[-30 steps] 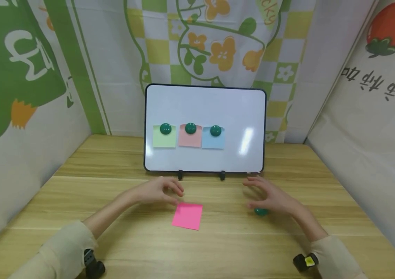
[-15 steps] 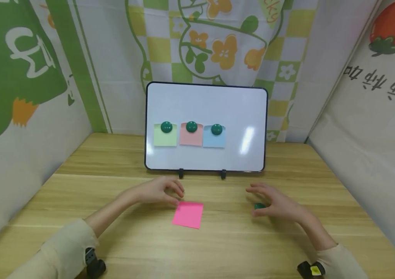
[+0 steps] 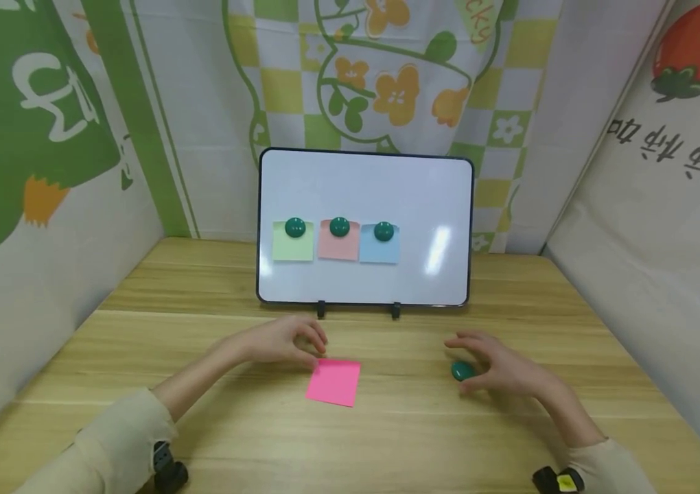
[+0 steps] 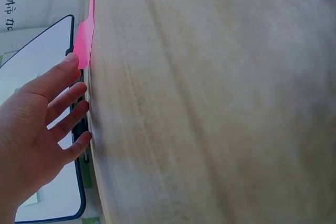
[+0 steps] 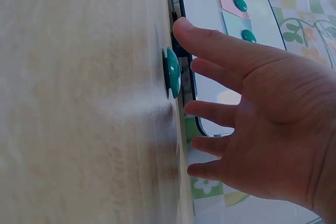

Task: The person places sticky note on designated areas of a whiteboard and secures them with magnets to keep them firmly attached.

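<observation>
A bright pink sticky note (image 3: 333, 383) lies on the table in front of the whiteboard. My left hand (image 3: 278, 341) is at its upper left corner, thumb tip right at the paper's edge. The left wrist view shows that hand's fingers loosely spread, with the thumb overlapping the pink note (image 4: 84, 43). To the right, a round green magnet (image 3: 462, 371) rests on the table. My right hand (image 3: 501, 363) is beside it, thumb and fingers parted on either side. In the right wrist view the green magnet (image 5: 172, 73) sits apart from the spread fingers (image 5: 212, 113).
A black-framed whiteboard (image 3: 430, 192) stands at the back on small black feet (image 3: 396, 311). Green, pink and blue notes (image 3: 379, 252) hang on it, each under a green magnet (image 3: 295, 227). Printed curtains (image 3: 202, 137) close off the table's back and sides.
My right hand has shifted right and toward me, so the green magnet now shows between its thumb and fingers. The left hand has hardly moved, and the pink note stays in place.
</observation>
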